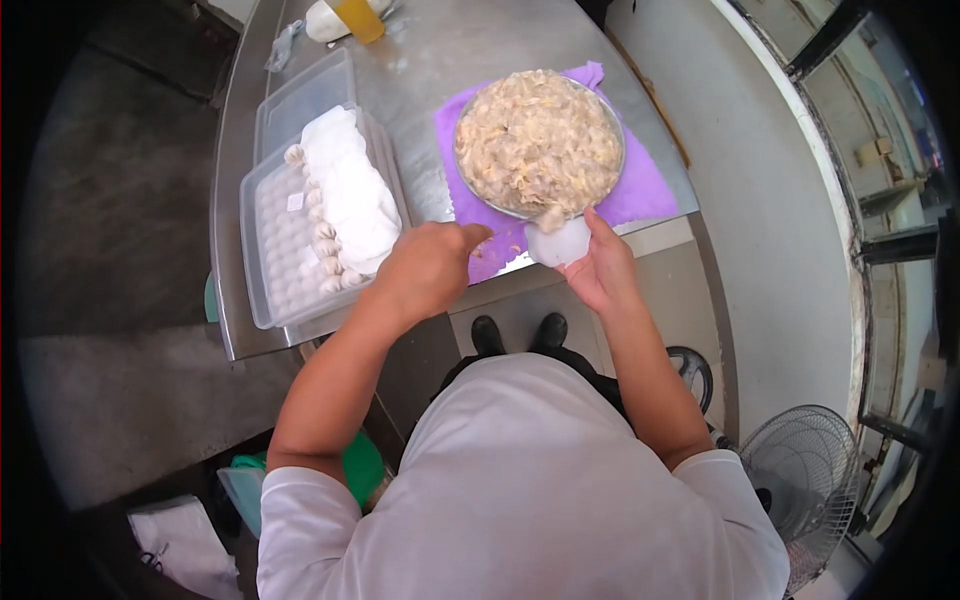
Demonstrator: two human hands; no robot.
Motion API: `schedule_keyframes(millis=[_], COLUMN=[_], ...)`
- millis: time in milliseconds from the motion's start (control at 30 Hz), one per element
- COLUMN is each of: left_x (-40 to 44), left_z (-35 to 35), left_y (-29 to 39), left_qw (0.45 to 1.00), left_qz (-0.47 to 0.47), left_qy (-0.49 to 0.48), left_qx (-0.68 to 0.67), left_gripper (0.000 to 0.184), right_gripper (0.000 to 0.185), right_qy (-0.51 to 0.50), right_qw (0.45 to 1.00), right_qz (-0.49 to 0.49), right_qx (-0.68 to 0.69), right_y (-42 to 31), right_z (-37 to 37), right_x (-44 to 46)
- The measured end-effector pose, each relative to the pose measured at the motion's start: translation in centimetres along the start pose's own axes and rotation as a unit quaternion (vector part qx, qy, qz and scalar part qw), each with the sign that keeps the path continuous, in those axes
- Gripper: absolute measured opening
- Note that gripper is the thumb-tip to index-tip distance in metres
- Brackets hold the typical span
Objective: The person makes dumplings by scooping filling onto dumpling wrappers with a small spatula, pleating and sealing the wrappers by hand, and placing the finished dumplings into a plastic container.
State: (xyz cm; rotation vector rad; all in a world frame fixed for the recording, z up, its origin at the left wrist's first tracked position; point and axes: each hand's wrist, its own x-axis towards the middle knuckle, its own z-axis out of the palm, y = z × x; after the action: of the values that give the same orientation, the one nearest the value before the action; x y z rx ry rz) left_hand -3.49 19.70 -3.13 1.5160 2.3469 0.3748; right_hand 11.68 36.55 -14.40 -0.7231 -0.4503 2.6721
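A round white dough wrapper lies across the fingers of my right hand, at the table's front edge. My right thumb and fingers hold it at its right side. Just above the wrapper sits a bowl heaped with pale, chunky filling, and a lump of filling hangs at the bowl's near rim, over the wrapper's top edge. My left hand is closed, knuckles up, left of the wrapper; what it grips is hidden. Beside it stands a clear plastic box with rows of pleated dumplings, partly under a white cloth.
The bowl rests on a purple cloth on a metal table. A yellow cup and a white bundle are at the far end. A wall rises to the right, with a standing fan below.
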Motion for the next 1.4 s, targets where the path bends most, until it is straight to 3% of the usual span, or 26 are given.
schedule_keyframes(millis=[133, 300, 467, 633, 767, 867, 1267, 1400], left_x=[-2.0, -2.2, -1.4, -1.1, -1.9, -2.1, -2.0, -2.3], left_z=[1.6, -0.9, 0.6, -0.8, 1.0, 0.4, -0.8, -1.7], left_y=[1.6, 2.4, 1.8, 1.6, 1.0, 1.2, 2.0, 3.6], left_qw=[0.999, 1.000, 0.997, 0.999, 0.997, 0.994, 0.997, 0.996], left_qz=[0.039, 0.020, 0.069, 0.028, 0.069, 0.044, 0.062, 0.086], left_qy=[0.035, 0.001, 0.007, -0.005, -0.025, 0.001, -0.036, 0.008], left_qx=[-0.013, -0.003, 0.013, -0.017, -0.035, -0.097, -0.014, 0.020], left_gripper=[0.039, 0.040, 0.040, 0.040, 0.041, 0.042, 0.035, 0.038], right_gripper=[0.047, 0.048, 0.047, 0.048, 0.051, 0.052, 0.053, 0.053], right_qy=[0.032, 0.045, -0.033, -0.027, -0.031, -0.023, -0.057, -0.053], right_qw=[0.999, 0.999, 0.998, 0.997, 0.995, 0.995, 0.994, 0.996], right_qz=[0.002, 0.010, 0.061, 0.065, 0.073, 0.068, 0.087, 0.073], right_qx=[0.035, 0.014, 0.012, 0.025, 0.054, 0.062, 0.012, 0.004], right_y=[-0.7, -1.0, -1.3, -1.4, -1.5, -1.7, -1.6, -1.9], right_z=[-0.2, -1.8, -1.7, -2.7, -2.4, -2.3, -2.7, -2.2], right_x=[0.1, 0.0, -0.9, -0.5, -0.6, -0.9, -1.3, -1.7])
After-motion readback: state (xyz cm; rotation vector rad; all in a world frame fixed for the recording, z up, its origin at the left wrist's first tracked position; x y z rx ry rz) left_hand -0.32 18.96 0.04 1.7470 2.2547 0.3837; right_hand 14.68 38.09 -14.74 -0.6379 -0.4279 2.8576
